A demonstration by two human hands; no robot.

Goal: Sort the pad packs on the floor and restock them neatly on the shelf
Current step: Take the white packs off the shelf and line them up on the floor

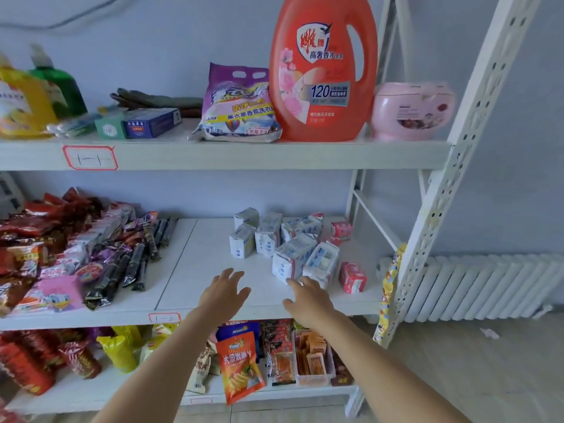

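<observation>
Several white and blue pad packs (293, 259) stand clustered on the middle shelf (213, 288), right of centre. Small pink and red packs (352, 276) lie beside them on the right. My left hand (224, 293) hovers over the bare shelf board with fingers spread and holds nothing. My right hand (306, 296) reaches toward the nearest white pack, its fingertips at or just short of the pack's lower front edge. No pad pack on the floor is in view.
Snack packets (76, 248) pile up on the left of the middle shelf. The top shelf carries a red detergent jug (323, 68), a purple powder bag (236, 105), a pink tub (412, 109) and bottles. Snacks fill the bottom shelf. A white radiator (488, 288) stands at right.
</observation>
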